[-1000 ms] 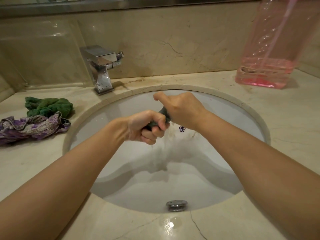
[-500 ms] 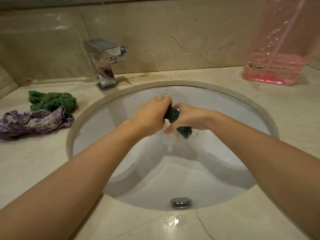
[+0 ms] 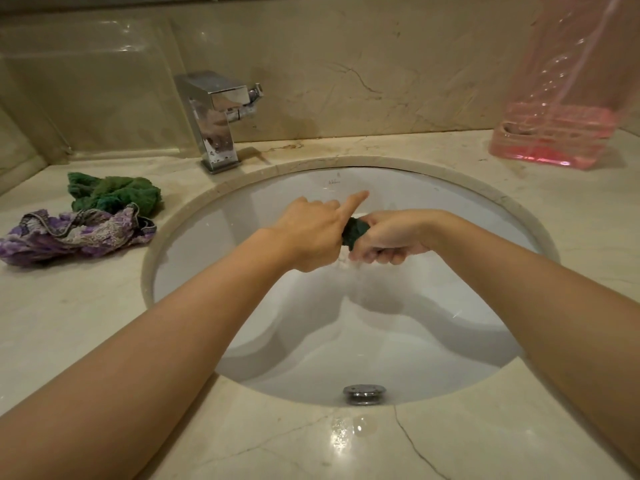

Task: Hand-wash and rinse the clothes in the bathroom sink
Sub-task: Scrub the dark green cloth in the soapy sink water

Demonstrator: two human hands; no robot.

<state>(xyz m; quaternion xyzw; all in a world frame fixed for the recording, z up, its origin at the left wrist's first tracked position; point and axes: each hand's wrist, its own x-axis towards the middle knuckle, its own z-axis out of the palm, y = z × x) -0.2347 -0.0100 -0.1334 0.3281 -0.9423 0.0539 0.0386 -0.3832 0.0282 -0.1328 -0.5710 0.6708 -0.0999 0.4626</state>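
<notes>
Both my hands hold a small dark green cloth [image 3: 354, 231], bunched tight, above the white sink basin [image 3: 214, 237]. My left hand [image 3: 311, 233] grips its left end with the forefinger sticking out straight. My right hand [image 3: 389, 237] is curled round its right end. Only a short piece of the cloth shows between the hands. Water drips from it into the basin. A green cloth [image 3: 114, 194] and a purple lace garment [image 3: 74, 233] lie crumpled on the counter to the left of the sink.
A chrome tap [image 3: 216, 123] stands at the back left of the sink, not running. A pink transparent bottle [image 3: 568, 98] with some pink liquid stands at the back right. A chrome overflow fitting [image 3: 364, 393] sits on the basin's near wall. The marble counter [image 3: 381, 441] is wet in front.
My hands have turned against each other on the green cloth, wringing it. The left hand rolled over to the top, its forefinger now straight; the right hand dropped lower and curled under.
</notes>
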